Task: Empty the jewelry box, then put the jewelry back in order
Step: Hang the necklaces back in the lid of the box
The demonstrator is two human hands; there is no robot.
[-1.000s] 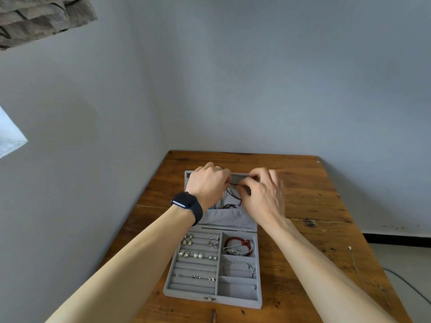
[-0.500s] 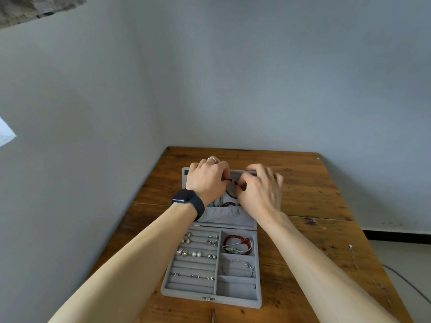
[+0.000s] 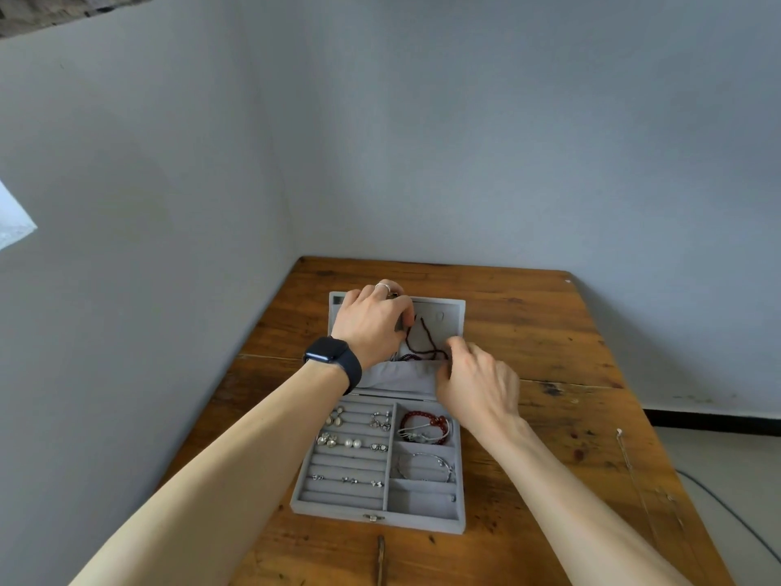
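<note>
A grey velvet jewelry box [image 3: 338,507] lies open on the wooden table. Its tray holds several earrings [image 3: 353,444] in the left rows, a red bead bracelet [image 3: 422,416] and a silver bangle [image 3: 424,463] in the right compartments. A dark beaded necklace [image 3: 424,338] hangs inside the lid [image 3: 452,308] above a grey pocket [image 3: 401,376]. My left hand [image 3: 372,323], with a ring and a dark watch, pinches the necklace's upper end at the lid. My right hand [image 3: 477,387] holds the lower end of the necklace at the pocket's edge.
The table [image 3: 549,332] stands in a corner between two grey walls. A thin chain [image 3: 625,446] lies near the table's right edge. A small stick-like object [image 3: 380,556] lies in front of the box. A cable [image 3: 727,509] runs over the floor at the right.
My right hand has come down from the lid's top to the pocket's edge, uncovering the dark necklace. My left hand stays at the top of the lid.
</note>
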